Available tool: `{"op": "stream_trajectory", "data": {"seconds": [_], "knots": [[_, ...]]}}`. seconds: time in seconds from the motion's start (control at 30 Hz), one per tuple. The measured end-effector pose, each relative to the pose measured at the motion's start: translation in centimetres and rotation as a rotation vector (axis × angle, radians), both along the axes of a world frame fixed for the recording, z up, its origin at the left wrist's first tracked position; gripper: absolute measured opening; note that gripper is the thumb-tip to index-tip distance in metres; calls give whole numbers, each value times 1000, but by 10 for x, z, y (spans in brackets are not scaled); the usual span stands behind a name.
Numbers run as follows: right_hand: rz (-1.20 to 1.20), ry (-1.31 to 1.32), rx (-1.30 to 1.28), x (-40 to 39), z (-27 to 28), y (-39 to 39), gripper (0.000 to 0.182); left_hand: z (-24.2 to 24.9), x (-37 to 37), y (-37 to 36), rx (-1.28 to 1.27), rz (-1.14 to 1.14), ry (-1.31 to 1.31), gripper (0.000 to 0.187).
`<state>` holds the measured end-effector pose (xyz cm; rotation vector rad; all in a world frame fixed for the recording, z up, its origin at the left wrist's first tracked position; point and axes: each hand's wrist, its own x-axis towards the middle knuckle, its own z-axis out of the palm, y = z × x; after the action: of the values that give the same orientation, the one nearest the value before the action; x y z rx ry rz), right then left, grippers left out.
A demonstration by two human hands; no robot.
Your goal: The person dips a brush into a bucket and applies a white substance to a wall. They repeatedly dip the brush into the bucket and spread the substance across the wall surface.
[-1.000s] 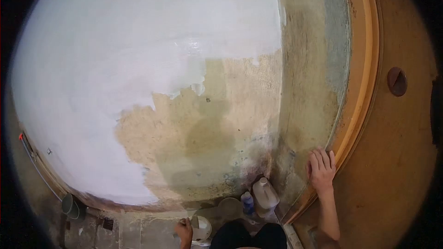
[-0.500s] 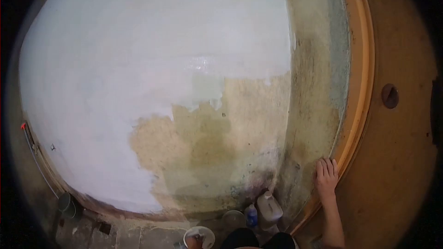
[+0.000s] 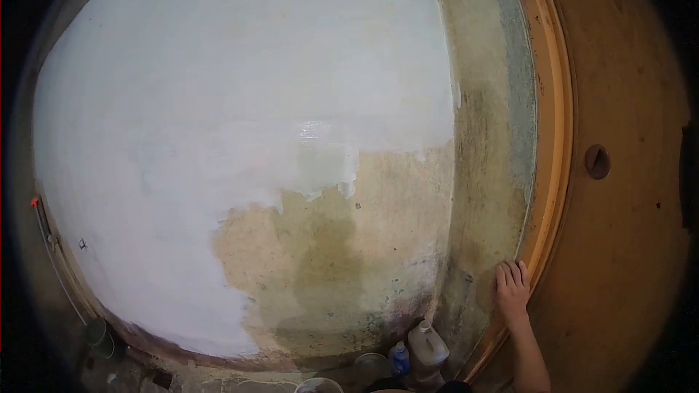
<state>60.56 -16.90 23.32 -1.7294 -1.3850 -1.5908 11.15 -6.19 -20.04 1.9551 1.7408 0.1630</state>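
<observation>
My right hand (image 3: 512,290) rests against the narrow stained side wall (image 3: 477,211), at the edge of the orange-brown door frame (image 3: 557,175). Its fingers are stretched out and hold nothing. Ahead stands a wall (image 3: 182,124) with white paint over its upper and left parts. A wet shine shows near its middle. Lower right, a ragged bare patch (image 3: 320,247) stays tan and greenish, with dark stains near the floor. The rim of a white bucket (image 3: 318,384) shows at the bottom edge. My left hand is out of sight.
A blue bottle (image 3: 399,359) and a pale plastic jug (image 3: 427,349) stand in the corner, beside a round tub (image 3: 370,368). A dark green bucket (image 3: 100,338) sits at the lower left, near a long thin pole (image 3: 62,276). A brown door (image 3: 626,269) fills the right side.
The view has tilted up slightly, so the wall and floor items sit lower. My left hand, earlier at the white bucket, has left the view. My right hand stays at the door frame.
</observation>
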Motion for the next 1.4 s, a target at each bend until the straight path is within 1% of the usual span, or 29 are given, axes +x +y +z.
{"op": "stream_trajectory", "data": {"seconds": [0.07,0.13,0.17,0.2,0.23,0.27,0.3,0.33,0.37,0.4,0.43,0.47,0.5,0.53,0.57,0.6,0.63,0.67,0.73,0.8,0.87,1.0,1.07,1.1,1.2,1.27,1.3,1.37,1.4], "knots": [[6,-3,-2,1,-1,2,22,-6,-1,8,4,-53,27,61],[-9,-2,6,3,-3,4,22,-29,-5,36,103,-150,90,51],[-13,-4,3,5,-5,5,21,-43,-7,48,193,-222,153,47],[-16,-3,-20,7,-6,5,21,-42,-8,57,319,-280,175,43],[-18,11,-28,11,-6,4,25,-57,-12,54,180,-287,303,40],[-13,26,-50,12,-6,6,28,-57,-18,45,339,-316,356,35],[-25,6,-35,10,-5,8,28,10,0,31,38,-177,158,27],[-34,-14,-20,8,-3,11,27,-39,-13,48,153,-353,366,25],[-47,-15,-37,10,-4,11,28,-54,-18,50,301,-321,261,22],[-59,-18,-58,15,-6,11,29,-70,-20,58,220,-370,202,23],[-92,-46,-65,16,-7,12,28,-93,-24,59,347,-305,210,22],[-123,-77,-68,17,-8,11,28,-19,-7,43,72,-132,83,23],[-143,-133,-61,17,-7,12,24,-45,-14,45,311,-207,41,23],[-162,-191,-28,18,-8,16,21,-59,-14,55,242,-287,151,24],[-134,-188,-82,18,-10,14,21,-24,-9,46,174,-62,-17,25],[-153,-236,-41,24,-12,17,20,-6,-8,42,192,-65,-73,25],[-177,-284,17,31,-12,20,19,1,-8,43,227,-72,-132,25],[-164,-285,2,40,-12,20,19,-8,-10,49,211,-60,-131,25],[-189,-333,28,53,-15,19,18,-27,-13,55,204,-144,-83,23],[-191,-342,37,40,-10,20,15,1,-10,48,191,-153,-60,22],[-211,-343,25,47,-10,21,14,-6,-9,55,192,-118,-58,20],[-197,-349,36,53,-12,21,12,-19,-8,55,214,-163,-44,21],[-148,-354,50,62,-12,21,14,-10,-5,50,81,-68,-147,22],[-152,-351,44,66,-14,20,14,-5,-5,50,76,-74,-144,22],[-192,-377,47,67,-14,19,14,3,-5,50,109,-87,-93,22],[-201,-354,30,62,-13,18,14,20,-5,41,192,38,-148,26],[-205,-350,35,62,-13,19,14,28,-7,39,197,34,-145,26],[-211,-348,52,62,-14,20,14,43,-17,27,326,180,-290,22],[-213,-344,56,61,-14,20,14,54,-23,20,330,178,-287,22]]}}
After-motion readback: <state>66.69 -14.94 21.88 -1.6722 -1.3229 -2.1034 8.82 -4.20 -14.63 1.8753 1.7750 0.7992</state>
